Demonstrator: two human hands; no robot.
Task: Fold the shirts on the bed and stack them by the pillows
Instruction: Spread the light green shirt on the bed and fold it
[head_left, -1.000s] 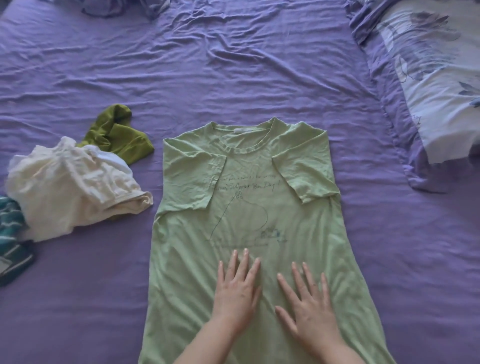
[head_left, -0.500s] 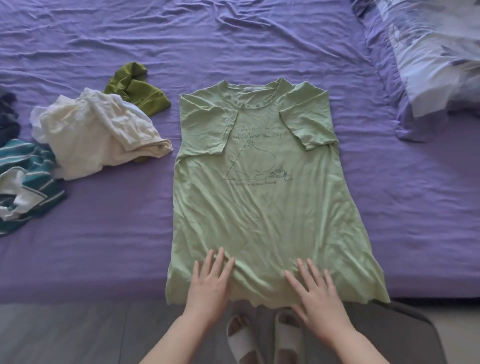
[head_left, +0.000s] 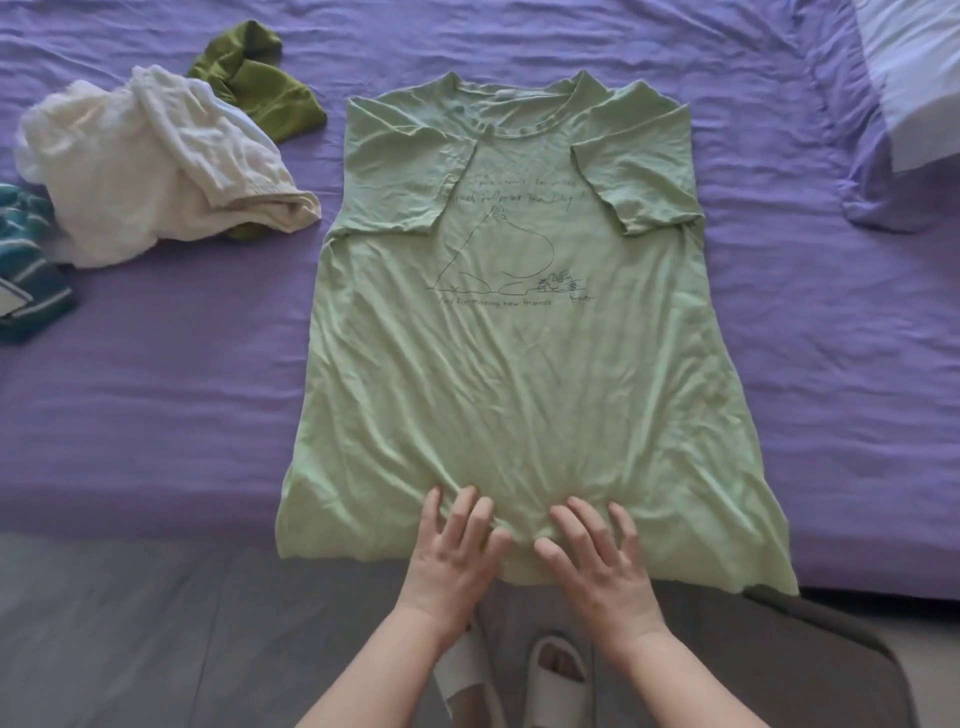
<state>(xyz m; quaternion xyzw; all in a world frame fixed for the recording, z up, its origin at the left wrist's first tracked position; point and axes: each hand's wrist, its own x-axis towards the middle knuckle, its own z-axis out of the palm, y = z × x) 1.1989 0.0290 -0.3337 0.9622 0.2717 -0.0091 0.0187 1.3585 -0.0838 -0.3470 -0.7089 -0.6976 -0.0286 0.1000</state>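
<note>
Below my wrists are my white slippers (head_left: 556, 680) on the grey floor (head_left: 156, 634). My left hand (head_left: 452, 556) and right hand (head_left: 597, 561) press flat, fingers straight and spread, on the hem of the light green shirt (head_left: 519, 374). It lies face up on the purple bed (head_left: 156, 415), hem nearest, collar away, sleeves folded in; farther left sit a teal striped shirt (head_left: 31, 270), a white shirt (head_left: 145, 176) and an olive shirt (head_left: 260, 83), a pillow (head_left: 914, 78) far right.

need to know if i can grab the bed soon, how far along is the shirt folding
Early on. Done: both sleeves of the light green shirt are folded in. In hand: left hand and right hand press flat on its hem. Left: the white, olive and teal striped garments lie crumpled; no stack shows by the pillow.
</note>
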